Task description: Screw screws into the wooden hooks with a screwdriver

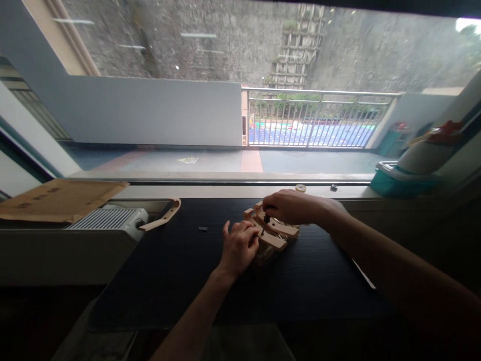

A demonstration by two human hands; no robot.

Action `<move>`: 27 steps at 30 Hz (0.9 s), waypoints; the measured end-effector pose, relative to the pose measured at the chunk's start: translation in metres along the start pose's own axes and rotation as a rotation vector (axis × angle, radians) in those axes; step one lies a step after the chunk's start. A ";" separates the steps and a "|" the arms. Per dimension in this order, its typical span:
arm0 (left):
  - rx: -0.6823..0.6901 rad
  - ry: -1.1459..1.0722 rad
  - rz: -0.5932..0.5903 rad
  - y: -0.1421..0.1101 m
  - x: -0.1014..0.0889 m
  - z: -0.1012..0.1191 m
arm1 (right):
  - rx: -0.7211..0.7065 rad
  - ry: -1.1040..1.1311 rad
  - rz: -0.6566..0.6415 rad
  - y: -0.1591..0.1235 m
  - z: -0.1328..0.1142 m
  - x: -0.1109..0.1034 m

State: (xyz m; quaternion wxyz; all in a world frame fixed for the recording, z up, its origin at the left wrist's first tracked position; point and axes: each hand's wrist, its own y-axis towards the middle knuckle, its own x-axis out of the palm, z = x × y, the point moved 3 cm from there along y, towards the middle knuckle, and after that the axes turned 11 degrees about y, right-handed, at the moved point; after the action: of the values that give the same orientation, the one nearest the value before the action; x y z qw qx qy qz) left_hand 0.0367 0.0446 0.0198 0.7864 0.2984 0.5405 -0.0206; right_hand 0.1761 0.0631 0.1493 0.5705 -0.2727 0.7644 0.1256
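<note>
In the head view my right hand point(287, 206) is closed round the dark handle of a screwdriver point(266, 219). Its thin shaft points down at the nearer of two curved wooden pieces point(273, 241). My left hand point(239, 245) has its fingers bent and pinched on the left side of that piece, close to the shaft's tip; the exact contact is hidden. The farther wooden piece point(287, 229) lies alongside, under my right hand. Both rest on something wrapped in clear plastic point(265, 258). A small metal screw point(203, 228) lies to the left on the dark table point(180, 271).
Another curved wooden piece point(165, 219) lies at the table's left edge, beside a radiator point(112, 218) with a flat cardboard package point(60, 200) on it. A round tape-like roll point(300, 188) and a small dark object point(333, 187) sit on the windowsill. A teal box point(398, 183) stands right.
</note>
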 end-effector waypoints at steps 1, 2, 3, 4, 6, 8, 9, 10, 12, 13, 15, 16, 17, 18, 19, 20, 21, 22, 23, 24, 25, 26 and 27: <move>0.002 0.009 -0.004 0.000 0.000 0.000 | 0.003 -0.012 0.016 0.001 0.001 0.002; 0.001 0.016 -0.007 0.000 0.000 0.001 | 0.003 -0.024 0.027 0.002 0.002 0.004; 0.000 0.022 -0.010 0.000 0.000 0.001 | 0.003 -0.034 0.032 0.003 0.003 0.005; -0.002 0.026 -0.012 0.000 0.001 0.001 | 0.008 -0.042 0.034 0.003 0.004 0.007; -0.004 0.028 -0.013 0.000 0.001 0.001 | 0.023 -0.053 0.030 0.004 0.005 0.009; -0.003 0.027 -0.007 0.000 0.000 0.001 | 0.037 -0.058 0.030 0.005 0.007 0.008; -0.002 0.026 -0.003 0.000 0.000 0.001 | 0.042 -0.059 0.031 0.006 0.008 0.007; -0.002 0.025 -0.001 0.000 -0.001 0.002 | 0.044 -0.056 0.024 0.007 0.009 0.006; -0.002 0.025 -0.002 0.000 -0.002 0.003 | 0.039 -0.041 -0.013 0.008 0.010 0.001; -0.002 0.024 -0.005 0.000 -0.003 0.003 | 0.031 -0.029 -0.037 0.008 0.010 -0.001; -0.006 0.024 -0.006 0.000 -0.002 0.003 | 0.010 -0.005 -0.081 0.008 0.009 -0.006; -0.008 0.025 -0.003 0.000 -0.002 0.003 | 0.002 0.004 -0.094 0.007 0.008 -0.008; -0.009 0.027 0.003 -0.001 -0.002 0.003 | -0.003 0.009 -0.101 0.007 0.007 -0.009; -0.010 0.030 0.008 -0.001 -0.001 0.003 | -0.005 0.011 -0.105 0.007 0.007 -0.009; -0.009 0.033 0.013 -0.001 0.000 0.002 | -0.006 0.011 -0.106 0.007 0.006 -0.009; -0.008 0.036 0.014 -0.001 0.001 0.002 | -0.005 0.011 -0.103 0.007 0.006 -0.007; -0.006 0.038 0.014 -0.002 0.002 0.001 | -0.002 0.012 -0.100 0.007 0.006 -0.006; -0.005 0.040 0.012 -0.002 0.002 0.001 | 0.003 0.010 -0.095 0.007 0.006 -0.004; -0.004 0.041 0.009 -0.002 0.003 0.001 | 0.010 0.006 -0.088 0.007 0.006 -0.002; -0.003 0.043 0.007 -0.002 0.003 0.001 | 0.020 0.002 -0.081 0.007 0.007 0.000; -0.002 0.045 0.005 -0.002 0.004 0.001 | 0.032 -0.003 -0.073 0.007 0.007 0.001; -0.004 0.047 0.008 -0.002 0.004 0.001 | 0.045 -0.013 -0.062 0.007 0.007 0.001; -0.004 0.052 0.008 -0.001 0.004 0.002 | 0.058 -0.013 -0.060 0.006 0.007 0.002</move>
State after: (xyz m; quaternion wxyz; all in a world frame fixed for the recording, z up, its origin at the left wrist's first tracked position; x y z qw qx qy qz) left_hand 0.0394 0.0438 0.0159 0.7728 0.2994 0.5595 -0.0087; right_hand 0.1776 0.0713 0.1446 0.5869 -0.2780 0.7553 0.0878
